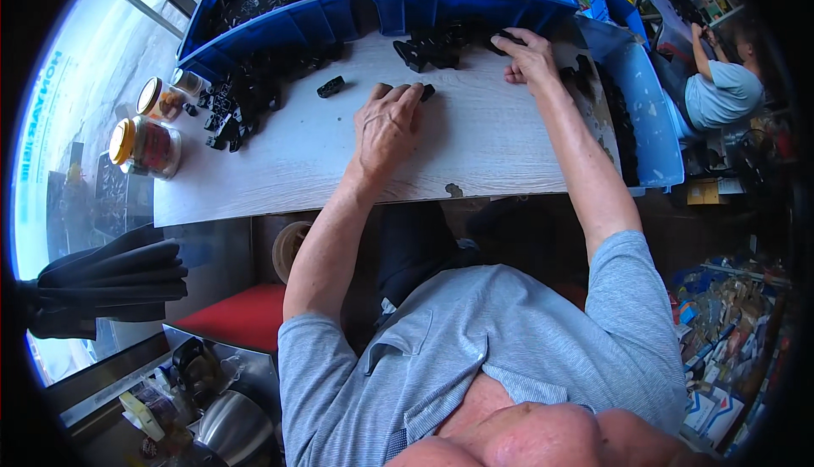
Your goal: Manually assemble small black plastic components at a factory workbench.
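Observation:
My left hand is over the middle of the table, fingers curled. A small black plastic part sticks out at its fingertips. Farther right, my right hand reaches to the far side of the table, thumb and forefinger closed about a dark plastic part at the edge of a pile. That pile of black plastic parts lies in front of the blue bins. To the left of my left hand, a single black block lies by itself. The parts' exact kind is too small to tell.
Two blue bins of black parts stand along the far edge. More black parts heap at the left, beside lidded jars. A light-blue tub adjoins the table's right side. Another person sits at far right.

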`<move>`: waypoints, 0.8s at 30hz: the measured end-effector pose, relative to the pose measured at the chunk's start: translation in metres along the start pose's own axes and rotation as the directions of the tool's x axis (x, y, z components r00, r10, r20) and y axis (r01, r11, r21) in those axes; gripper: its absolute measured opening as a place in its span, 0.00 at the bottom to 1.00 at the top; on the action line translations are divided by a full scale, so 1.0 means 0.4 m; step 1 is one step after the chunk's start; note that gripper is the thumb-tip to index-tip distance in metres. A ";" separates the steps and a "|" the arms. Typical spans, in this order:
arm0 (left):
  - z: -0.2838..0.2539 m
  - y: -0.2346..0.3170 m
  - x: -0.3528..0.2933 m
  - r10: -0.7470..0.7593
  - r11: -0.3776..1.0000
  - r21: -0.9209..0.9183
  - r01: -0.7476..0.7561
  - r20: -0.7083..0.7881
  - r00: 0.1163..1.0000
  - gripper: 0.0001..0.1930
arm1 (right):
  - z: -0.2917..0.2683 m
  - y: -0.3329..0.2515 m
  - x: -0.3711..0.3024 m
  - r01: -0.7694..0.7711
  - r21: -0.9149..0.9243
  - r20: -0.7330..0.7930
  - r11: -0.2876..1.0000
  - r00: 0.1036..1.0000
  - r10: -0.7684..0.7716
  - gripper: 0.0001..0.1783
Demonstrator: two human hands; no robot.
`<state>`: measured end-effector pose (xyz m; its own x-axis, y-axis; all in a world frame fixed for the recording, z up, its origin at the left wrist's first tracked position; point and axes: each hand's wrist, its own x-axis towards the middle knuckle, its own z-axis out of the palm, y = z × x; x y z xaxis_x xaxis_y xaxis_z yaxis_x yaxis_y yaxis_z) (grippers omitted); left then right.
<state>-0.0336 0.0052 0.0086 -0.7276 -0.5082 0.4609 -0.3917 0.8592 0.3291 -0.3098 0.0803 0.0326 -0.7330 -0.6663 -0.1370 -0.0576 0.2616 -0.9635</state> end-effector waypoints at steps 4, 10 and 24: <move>0.006 -0.006 0.001 0.017 1.000 -0.005 -0.017 -0.040 0.999 0.16 | -0.054 0.015 -0.035 -0.021 -0.007 -0.021 1.000 1.000 0.021 0.31; 0.006 -0.010 0.002 0.030 0.999 -0.042 -0.032 -0.061 0.998 0.15 | -0.114 0.039 -0.077 -0.089 -0.060 -0.080 0.994 0.993 0.084 0.28; 0.085 0.077 0.059 0.110 0.934 -0.321 -0.158 -0.162 0.981 0.15 | -0.015 0.014 -0.243 -0.028 -0.293 0.190 0.956 0.978 0.087 0.21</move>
<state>-0.0818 0.0216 0.0016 -0.6652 -0.4130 0.6221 -0.0695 0.8638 0.4991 -0.2431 0.1506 0.0419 -0.5927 -0.7618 -0.2614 -0.2331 0.4729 -0.8497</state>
